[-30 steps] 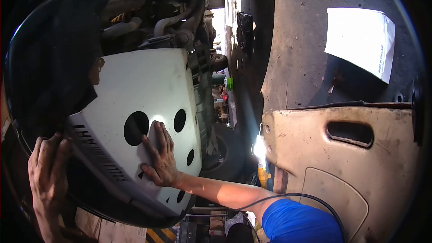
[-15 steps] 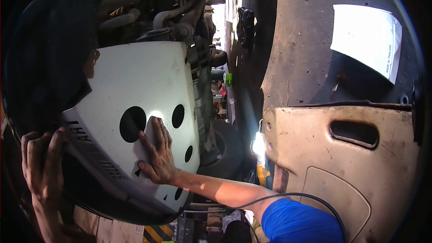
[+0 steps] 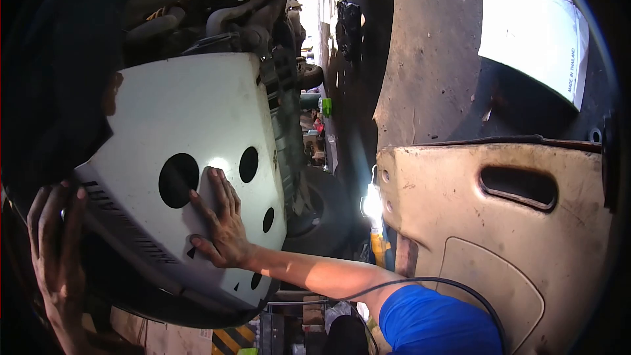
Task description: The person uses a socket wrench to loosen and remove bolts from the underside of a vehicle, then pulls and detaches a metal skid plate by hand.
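Observation:
A white metal skid plate (image 3: pixel 217 105) with round black holes and dark lettering is fixed under a vehicle. My right hand (image 3: pixel 223 227), fingers spread, lies flat against it between the large hole and the smaller ones. At the far left, my left hand (image 3: pixel 59 243) reaches up with its fingertips on the dark bumper edge (image 3: pixel 98 276); its fingers are extended, and nothing shows in its grip. Above the plate, dark pipes and undercarriage parts (image 3: pixel 230 23) are visible.
A lit work lamp (image 3: pixel 373 207) with a yellow handle stands right of centre. Beside it is a worn tan panel (image 3: pixel 486 243) with an oval slot. A black cable (image 3: pixel 453 281) crosses my right sleeve. A white sheet (image 3: pixel 529 43) lies at upper right; a tire (image 3: pixel 322 213) stands behind.
The view has shifted slightly, so the plate and most surroundings appear a little further left and up. My right hand stays flat on the plate, and my left hand stays at the bumper edge.

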Tool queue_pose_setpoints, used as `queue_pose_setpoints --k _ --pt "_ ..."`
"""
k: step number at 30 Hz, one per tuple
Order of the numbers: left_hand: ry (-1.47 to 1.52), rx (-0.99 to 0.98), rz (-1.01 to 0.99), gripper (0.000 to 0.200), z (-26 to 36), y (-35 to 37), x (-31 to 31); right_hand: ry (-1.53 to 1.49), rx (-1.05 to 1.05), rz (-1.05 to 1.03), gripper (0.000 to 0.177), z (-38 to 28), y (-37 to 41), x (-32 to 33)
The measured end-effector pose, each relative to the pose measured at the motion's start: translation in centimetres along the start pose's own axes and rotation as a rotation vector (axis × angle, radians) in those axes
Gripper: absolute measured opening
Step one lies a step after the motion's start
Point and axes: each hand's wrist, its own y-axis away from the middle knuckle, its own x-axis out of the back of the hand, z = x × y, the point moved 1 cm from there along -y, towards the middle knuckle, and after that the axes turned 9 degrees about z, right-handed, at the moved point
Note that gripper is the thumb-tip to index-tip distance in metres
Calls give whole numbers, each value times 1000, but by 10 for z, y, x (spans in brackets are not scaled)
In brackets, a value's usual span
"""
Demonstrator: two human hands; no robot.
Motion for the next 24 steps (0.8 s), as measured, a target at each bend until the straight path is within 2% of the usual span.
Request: queue_pose_setpoints --k 3,5,8,10,13,16,18,20,22,24 --pt "40 -52 -45 49 -6 6 6 -7 -2 1 77 1 0 1" --pt "47 -7 -10 48 -18 24 -7 -8 -2 8 76 -1 -1 1" --pt "15 -3 25 44 -13 14 -8 -17 2 9 76 0 -2 2" --pt "-34 -84 75 45 -7 -1 -3 -10 10 16 76 0 -2 1" --pt "14 -51 -13 49 -6 7 -2 -1 14 17 78 0 -1 2" --pt "63 -74 4 54 -10 1 0 21 15 17 83 5 2 -3" --pt "100 -84 85 57 -9 -9 0 -17 28 30 85 9 4 -4" --pt "115 -55 129 50 -7 -13 2 -11 42 60 82 6 1 -3" --pt "96 -39 69 52 0 -21 9 -15 54 77 80 7 1 -5" --pt "123 -135 21 50 -5 -20 11 2 60 71 79 6 0 -6"
